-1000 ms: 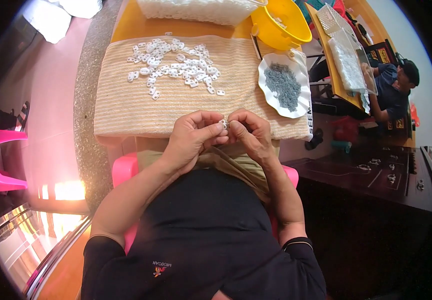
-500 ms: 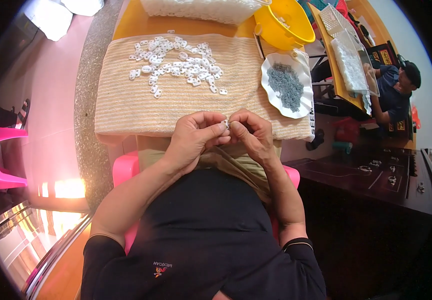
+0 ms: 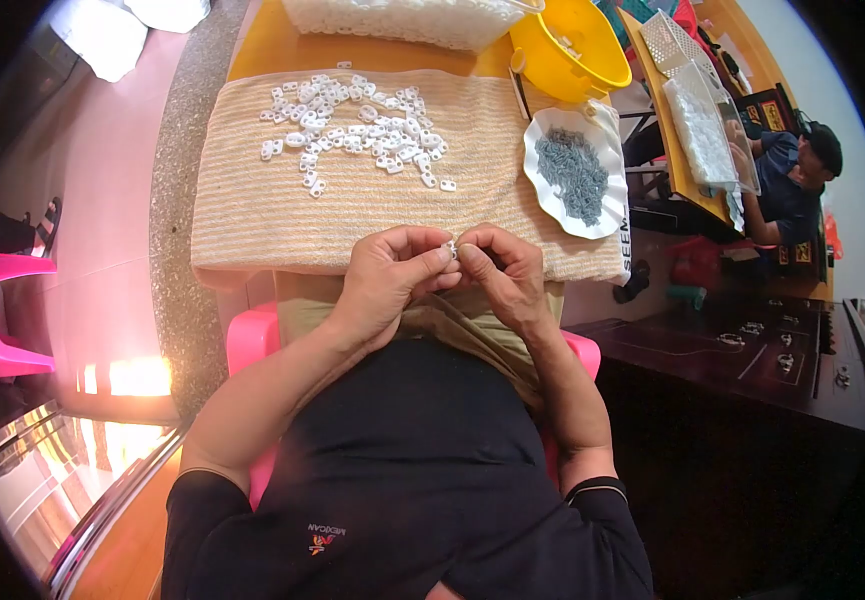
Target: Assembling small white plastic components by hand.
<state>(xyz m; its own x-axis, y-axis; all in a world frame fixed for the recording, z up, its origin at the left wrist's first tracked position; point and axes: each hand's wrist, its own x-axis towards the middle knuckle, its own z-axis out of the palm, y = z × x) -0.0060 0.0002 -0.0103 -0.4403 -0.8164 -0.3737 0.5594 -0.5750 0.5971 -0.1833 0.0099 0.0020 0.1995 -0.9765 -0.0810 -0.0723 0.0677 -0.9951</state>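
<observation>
Pinched between the thumb and finger of my left hand (image 3: 394, 272) is a small white plastic piece with holes (image 3: 451, 247), held just past the near edge of the cloth. My right hand (image 3: 502, 270) meets it there, thumb and forefinger closed at the piece's right side; whatever they grip is hidden. Many similar white two-hole pieces (image 3: 392, 135) lie scattered across the striped beige cloth (image 3: 242, 215). To the right, a white wavy-rimmed dish (image 3: 602, 217) holds a heap of small grey parts (image 3: 574, 175).
Beyond the cloth stand a clear bin of white pieces (image 3: 402, 22) and a yellow basin (image 3: 592, 65). At the right another person (image 3: 792, 180) sits by a table with a clear box (image 3: 697, 130). A pink stool (image 3: 7, 320) is at the left.
My right fingertips have drawn slightly closer to the white piece in my left hand. Otherwise both hands stay in about the same place.
</observation>
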